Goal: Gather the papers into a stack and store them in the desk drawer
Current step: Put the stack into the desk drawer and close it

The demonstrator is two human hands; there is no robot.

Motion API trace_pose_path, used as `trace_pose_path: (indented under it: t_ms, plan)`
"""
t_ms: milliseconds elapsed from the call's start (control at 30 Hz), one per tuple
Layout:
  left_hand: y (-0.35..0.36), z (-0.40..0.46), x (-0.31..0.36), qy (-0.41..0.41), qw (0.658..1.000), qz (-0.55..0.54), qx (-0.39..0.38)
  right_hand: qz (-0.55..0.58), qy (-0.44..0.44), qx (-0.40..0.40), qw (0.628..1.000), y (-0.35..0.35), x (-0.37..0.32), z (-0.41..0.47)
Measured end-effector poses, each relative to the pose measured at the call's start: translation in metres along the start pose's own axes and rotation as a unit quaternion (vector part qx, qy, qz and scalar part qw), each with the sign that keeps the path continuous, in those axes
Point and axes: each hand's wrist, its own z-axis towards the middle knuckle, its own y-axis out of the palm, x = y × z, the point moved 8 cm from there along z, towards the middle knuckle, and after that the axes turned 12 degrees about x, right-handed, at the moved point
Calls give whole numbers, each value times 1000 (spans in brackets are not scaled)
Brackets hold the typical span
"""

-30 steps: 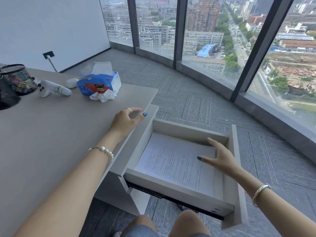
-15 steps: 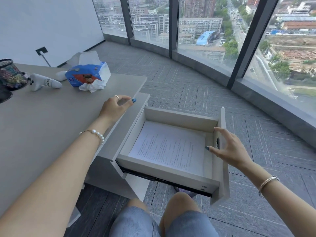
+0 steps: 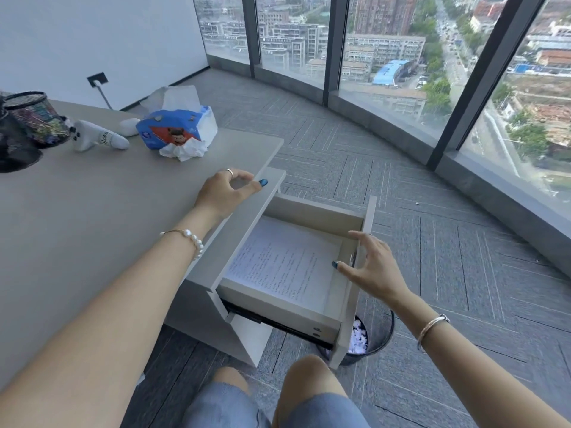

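Printed white papers (image 3: 284, 267) lie flat inside the pale grey drawer (image 3: 350, 291), now pushed partly in. Right hand (image 3: 375, 268), grip apart, has reached its front panel; left hand (image 3: 225, 194), loosely curled, stays on the counter (image 3: 92, 211).

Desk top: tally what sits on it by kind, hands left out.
Mesh pen holders: 2, one full, one dark at the frame edge
White handheld controllers: 2, near one, far one
Tissue pack: 1
Total: 5
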Motion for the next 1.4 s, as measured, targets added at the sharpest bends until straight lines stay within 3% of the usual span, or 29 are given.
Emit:
trace_pose_path:
  t_ms: [267, 533, 733, 1000, 1167, 1400]
  plan:
    - [-3, 0, -1, 1, 1000, 2, 3, 166, 18, -51, 985, 37, -27, 6]
    - [-3, 0, -2, -2, 1000, -4, -3, 144, 61, -111, 981, 62, -15, 10]
    - [-2, 1, -2, -2, 1000, -8, -4, 147, 28, -121, 981, 78, -41, 16]
    - [-4, 0, -1, -2, 1000, -17, -6, 168, 52, -167, 970, 120, -65, 19]
    - [-4, 0, -1, -5, 1000, -24, -12, 137, 0, -234, 962, 138, -74, 17]
    - [-4, 1, -1, -10, 1000, -28, -4, 138, -24, -194, 971, 157, -91, 23]
